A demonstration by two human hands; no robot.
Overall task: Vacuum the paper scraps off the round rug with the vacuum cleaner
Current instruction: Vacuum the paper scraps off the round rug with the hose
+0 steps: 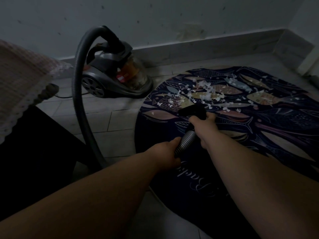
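Left hand (pixel 164 152), right hand (pixel 203 125) gripping hose (pixel 187 139), nozzle (pixel 191 110) near scraps (pixel 207 93)

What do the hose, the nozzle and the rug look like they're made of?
The hose: grey ribbed plastic, seemingly flexible; ridges catch a dull sheen. The nozzle: black, matte, probably hard plastic; too dark to be sure. The round rug: thin flat printed textile, fish pattern, no visible pile; fibre unclear.

Dim rm; pale tile floor (pixel 119 121), stained wall (pixel 155 18) w/ baseboard (pixel 207 44), lace-edged cloth (pixel 20 80) at left.
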